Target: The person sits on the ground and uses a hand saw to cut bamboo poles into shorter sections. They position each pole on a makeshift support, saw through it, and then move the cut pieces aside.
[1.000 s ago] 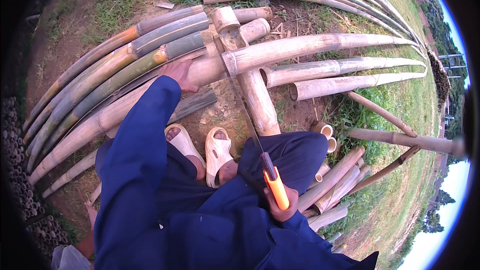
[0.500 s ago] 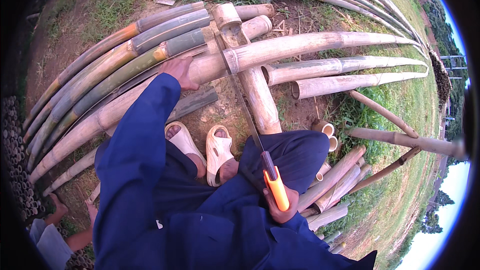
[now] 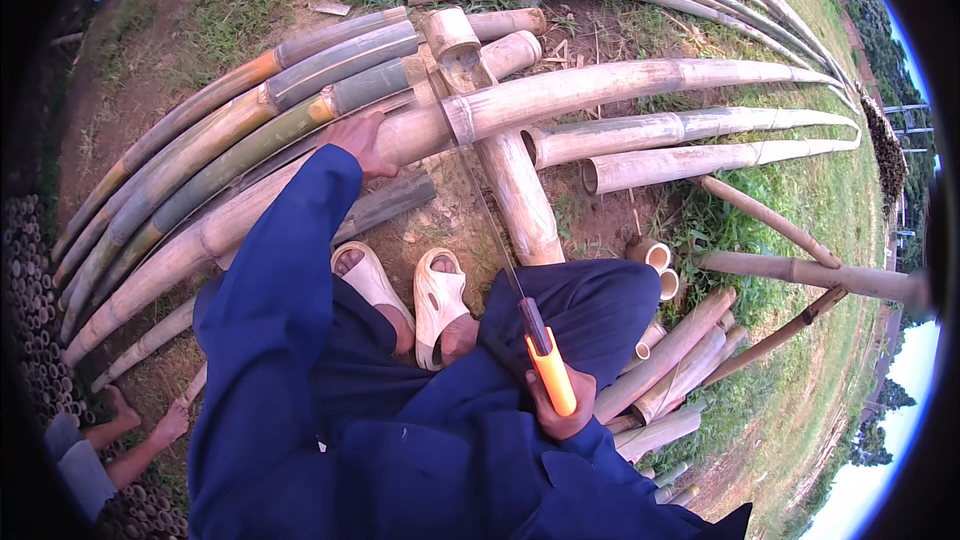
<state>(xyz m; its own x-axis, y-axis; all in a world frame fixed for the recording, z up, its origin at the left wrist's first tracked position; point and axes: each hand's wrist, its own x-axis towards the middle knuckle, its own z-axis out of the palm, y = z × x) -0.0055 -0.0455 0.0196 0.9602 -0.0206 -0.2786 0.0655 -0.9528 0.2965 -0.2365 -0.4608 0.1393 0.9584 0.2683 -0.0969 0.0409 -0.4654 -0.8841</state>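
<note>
My left hand (image 3: pixel 358 141) presses down on a long pale bamboo pole (image 3: pixel 600 88) that lies across a thick bamboo log (image 3: pixel 515 188). My right hand (image 3: pixel 562 410) grips the orange handle of a hand saw (image 3: pixel 550 370). Its thin blade (image 3: pixel 487 220) runs up to the pole beside a node, just right of my left hand. Both my arms are in blue sleeves. My feet in cream clogs (image 3: pixel 440 300) rest on the dirt below the pole.
Several long green and tan bamboo poles (image 3: pixel 230 130) lie curved at the left. More poles (image 3: pixel 700 130) stretch right over grass. Short cut bamboo pieces (image 3: pixel 670 360) are piled at my right knee. Another person's bare feet (image 3: pixel 150 425) show at lower left beside stacked tube ends (image 3: pixel 30 310).
The other person's feet have come into view at lower left. My hands and the saw have barely shifted.
</note>
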